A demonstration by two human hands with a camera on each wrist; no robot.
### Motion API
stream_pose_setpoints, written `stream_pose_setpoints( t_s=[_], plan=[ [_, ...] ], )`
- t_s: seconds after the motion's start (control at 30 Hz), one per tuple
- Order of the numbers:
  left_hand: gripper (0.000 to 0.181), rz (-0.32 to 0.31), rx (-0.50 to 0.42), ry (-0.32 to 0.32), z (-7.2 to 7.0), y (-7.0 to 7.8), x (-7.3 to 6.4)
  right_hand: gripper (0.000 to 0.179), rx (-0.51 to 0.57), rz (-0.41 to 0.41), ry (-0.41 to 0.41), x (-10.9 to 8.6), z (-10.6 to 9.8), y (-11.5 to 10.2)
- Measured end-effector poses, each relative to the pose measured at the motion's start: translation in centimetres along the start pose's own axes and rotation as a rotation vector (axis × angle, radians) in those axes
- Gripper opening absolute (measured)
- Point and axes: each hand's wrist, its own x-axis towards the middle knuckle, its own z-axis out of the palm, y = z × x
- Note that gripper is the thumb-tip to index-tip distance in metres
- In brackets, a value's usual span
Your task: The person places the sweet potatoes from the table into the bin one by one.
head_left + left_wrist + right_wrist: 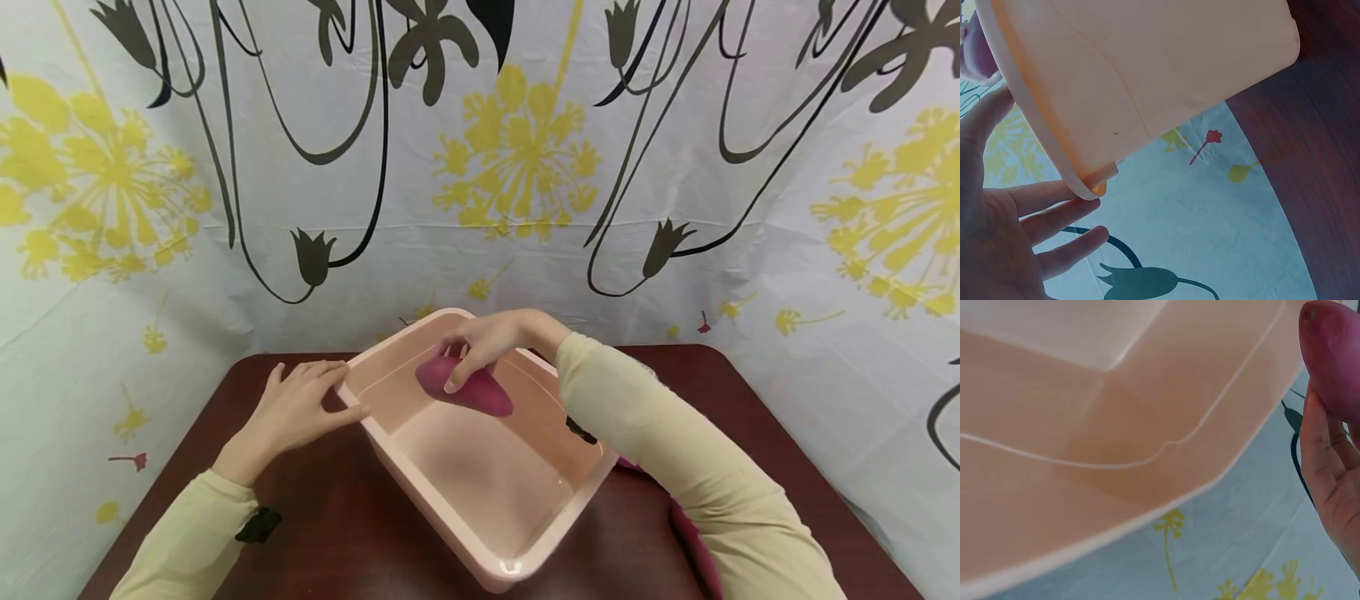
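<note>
A pinkish-purple sweet potato [472, 388] is held in my right hand [491, 337], thumb on the near side and fingers behind, above the inside of a pale pink plastic tub [420, 479]. In the right wrist view the sweet potato [1334, 359] shows one blunt end with a small dark spot. My left hand [300, 404] rests at the tub's left rim, its fingers spread and mostly straight. The left wrist view has that hand [1007, 219] touching the rim [1041, 134] from outside. The part of the tub's floor that shows holds nothing.
The tub stands on a dark red-brown table [330, 517]. Beyond it hangs a white sheet [420, 192] with yellow and dark flower prints. Right of the tub, magenta things [693, 546] lie partly hidden beneath my right sleeve [675, 442].
</note>
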Motion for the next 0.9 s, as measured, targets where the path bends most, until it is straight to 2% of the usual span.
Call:
stream_pose_setpoints(
  t_s=[0.17,0.37,0.9],
  plan=[
    [0.08,-0.003,0.002,-0.002,0.0,0.1,-0.1,0.052,-0.01,0.029,-0.013,1.2,0.7,0.4],
    [0.08,0.001,0.004,0.002,-0.1,0.1,-0.1,0.045,-0.061,0.049,-0.023,2.8,1.7,1.1],
    [0.08,-0.004,0.012,0.004,-0.2,0.1,-0.2,0.036,-0.138,0.157,-0.146,6.1,5.3,2.7]
  ],
)
